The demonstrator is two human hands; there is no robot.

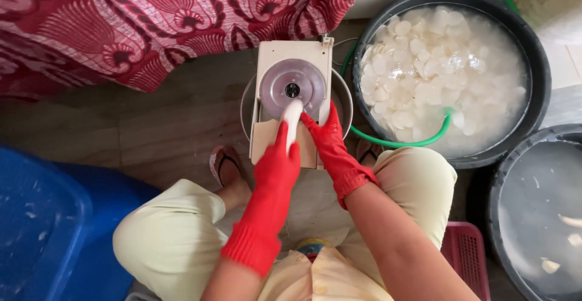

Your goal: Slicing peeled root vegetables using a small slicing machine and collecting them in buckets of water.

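red rubber gloves cover both hands: the left hand (277, 158) and right hand (325, 136) close together around a pale peeled root (291, 118), pressing its far end against the steel disc (293, 85) of a cream slicer (294, 55). right of the grip, a black tub (539, 76) holds white slices (436, 64) in cloudy water, ringed by a green hose (400, 142). left of it lies a blue bin (42, 216).

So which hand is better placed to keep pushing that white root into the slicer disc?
Probably the left hand: its fingers lie along the white root, straight behind it and in line with the slicer disc. The right hand only steadies from the side, by the disc's edge.
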